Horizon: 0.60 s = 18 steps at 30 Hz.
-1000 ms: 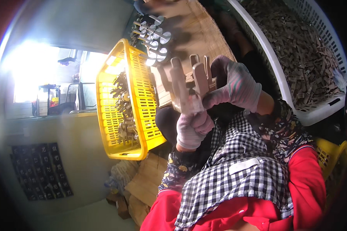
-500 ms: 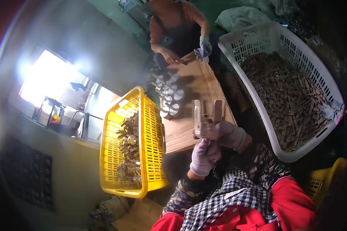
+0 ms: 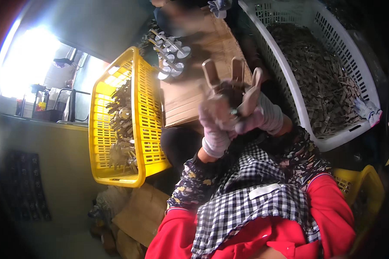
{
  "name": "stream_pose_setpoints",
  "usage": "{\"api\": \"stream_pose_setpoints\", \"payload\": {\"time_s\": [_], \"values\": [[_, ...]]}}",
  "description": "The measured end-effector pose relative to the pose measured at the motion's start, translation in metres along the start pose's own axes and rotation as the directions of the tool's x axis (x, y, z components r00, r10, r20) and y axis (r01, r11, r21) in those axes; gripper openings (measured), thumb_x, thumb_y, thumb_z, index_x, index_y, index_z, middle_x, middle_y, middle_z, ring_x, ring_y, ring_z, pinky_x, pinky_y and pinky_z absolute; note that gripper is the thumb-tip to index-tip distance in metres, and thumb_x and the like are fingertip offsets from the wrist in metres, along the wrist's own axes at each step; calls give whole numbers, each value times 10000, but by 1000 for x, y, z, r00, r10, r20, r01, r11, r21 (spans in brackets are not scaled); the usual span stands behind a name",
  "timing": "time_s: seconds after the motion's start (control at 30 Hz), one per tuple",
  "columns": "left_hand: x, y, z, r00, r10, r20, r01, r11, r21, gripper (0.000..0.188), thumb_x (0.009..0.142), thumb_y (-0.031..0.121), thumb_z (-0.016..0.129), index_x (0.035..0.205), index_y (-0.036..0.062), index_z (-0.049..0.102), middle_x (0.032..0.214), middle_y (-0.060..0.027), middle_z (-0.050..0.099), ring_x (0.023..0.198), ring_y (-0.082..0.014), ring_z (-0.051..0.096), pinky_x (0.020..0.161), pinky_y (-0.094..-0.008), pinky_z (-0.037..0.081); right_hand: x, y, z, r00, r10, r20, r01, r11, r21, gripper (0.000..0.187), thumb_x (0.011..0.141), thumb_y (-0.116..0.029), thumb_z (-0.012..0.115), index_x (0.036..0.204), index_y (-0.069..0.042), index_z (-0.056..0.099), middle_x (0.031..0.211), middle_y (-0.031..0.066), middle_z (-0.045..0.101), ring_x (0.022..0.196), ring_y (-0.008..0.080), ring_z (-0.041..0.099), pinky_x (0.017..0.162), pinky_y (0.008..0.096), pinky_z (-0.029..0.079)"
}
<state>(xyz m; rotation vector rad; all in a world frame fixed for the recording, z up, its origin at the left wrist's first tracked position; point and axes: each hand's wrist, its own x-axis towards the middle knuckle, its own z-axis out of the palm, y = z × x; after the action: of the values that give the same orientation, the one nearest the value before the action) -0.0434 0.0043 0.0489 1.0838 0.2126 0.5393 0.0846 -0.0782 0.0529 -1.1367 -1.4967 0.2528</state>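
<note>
In front of my chest, both gloved hands hold up a metal part with several flat, round-ended prongs [image 3: 235, 88]. My left hand [image 3: 215, 125], partly smeared by motion, is closed on the part's lower left side. Close beside it, my right hand [image 3: 259, 116] closes around the lower right side. The prongs point up and away from me, and the gloves hide the lower end of the part. Beyond my hands lies a sheet of brown cardboard [image 3: 190, 99], with several silvery round-ended metal pieces [image 3: 170, 54] grouped on its left side.
To the left stands a yellow basket [image 3: 149, 112] with metal parts inside. A large white basket [image 3: 289, 82] at the right is heaped with flat metal strips, and a glove [image 3: 367, 111] lies at its edge. Another yellow basket [image 3: 356, 181] stands low right. A co-worker's gloved hand [image 3: 220, 6] shows at the top.
The view has shifted, so baskets and cardboard appear higher and mostly farther left. The metal part has turned in my hands, its prongs now spread apart. The co-worker is mostly out of view.
</note>
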Motion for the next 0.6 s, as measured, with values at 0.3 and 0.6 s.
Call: {"api": "stream_pose_setpoints", "payload": {"time_s": [0.3, 0.6], "values": [[-20, 17, 18, 999, 38, 27, -47, 802, 595, 736, 818, 666, 347, 1193, 38, 428, 1011, -85, 531, 722, -158, 569, 575, -265, 478, 1, -35, 26, 802, 584, 128, -544, 625, 559, 575, 770, -251, 642, 1243, -21, 411, 1248, 100, 464, 1124, 200, 457, 968, 343, 351], [-31, 5, 8, 983, -130, -127, 117, 988, -105, 952, 641, 831, 386, 1188, 53, 402, 781, -15, 547, 541, -112, 530, 373, -207, 283, -10, -19, 34, 942, 336, 18, -325, 894, 310, 283, 779, -188, 558, 1058, -142, 561, 1086, 91, 520, 919, 312, 570, 881, 513, 381]]}}
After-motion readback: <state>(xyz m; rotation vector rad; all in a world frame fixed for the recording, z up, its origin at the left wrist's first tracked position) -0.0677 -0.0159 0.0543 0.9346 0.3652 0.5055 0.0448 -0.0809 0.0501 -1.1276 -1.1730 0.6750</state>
